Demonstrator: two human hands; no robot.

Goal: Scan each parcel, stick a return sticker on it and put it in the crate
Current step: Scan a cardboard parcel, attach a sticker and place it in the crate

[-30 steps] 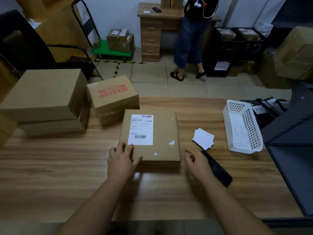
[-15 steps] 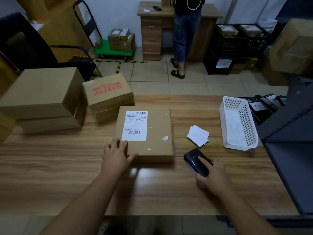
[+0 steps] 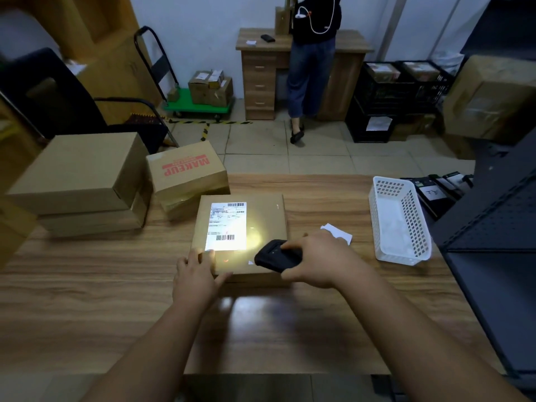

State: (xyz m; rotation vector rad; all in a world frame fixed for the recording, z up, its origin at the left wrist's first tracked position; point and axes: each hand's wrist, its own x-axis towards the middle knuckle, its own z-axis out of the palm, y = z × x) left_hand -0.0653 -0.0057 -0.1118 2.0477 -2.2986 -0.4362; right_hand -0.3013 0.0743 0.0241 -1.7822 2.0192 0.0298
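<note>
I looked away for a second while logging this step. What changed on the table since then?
The right hand picked up the black scanner from the table and brought it left over the flat parcel, now lighting its label. The left hand stayed on the parcel's near corner; the sticker sheets and white basket stayed put.

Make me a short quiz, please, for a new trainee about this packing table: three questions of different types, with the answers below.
1. True or false: the right hand holds the black scanner over the flat parcel.
2. Where does the left hand rest?
A. in the white basket
B. on the near left corner of the flat parcel
C. on the MAKEUP box
3. Fill in: the scanner's light falls on the parcel's white ____.

Key
1. True
2. B
3. label
</note>
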